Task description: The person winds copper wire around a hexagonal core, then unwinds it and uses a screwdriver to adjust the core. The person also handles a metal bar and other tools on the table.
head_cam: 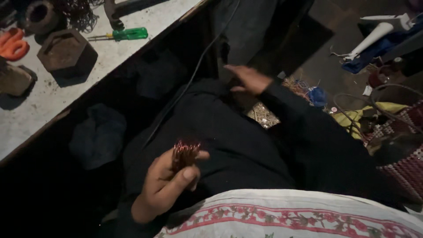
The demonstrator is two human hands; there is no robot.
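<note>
I see the left hand (165, 183) low over the dark lap, fingers and thumb closed around a small coil (185, 154) of shiny copper-red wire, held upright, probably so the turns stay together. The right hand (249, 79) reaches forward with fingers spread, holding nothing. On the pale worktop (39, 110), near its far edge, lie a green screwdriver (125, 34) and a rusty hexagonal block (67, 52).

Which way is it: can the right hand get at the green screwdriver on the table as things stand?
Probably not easily. The right hand rests low on the dark clothing, while the green screwdriver lies up on the table, well off to the left. Nothing blocks it, but it looks a long stretch.
</note>
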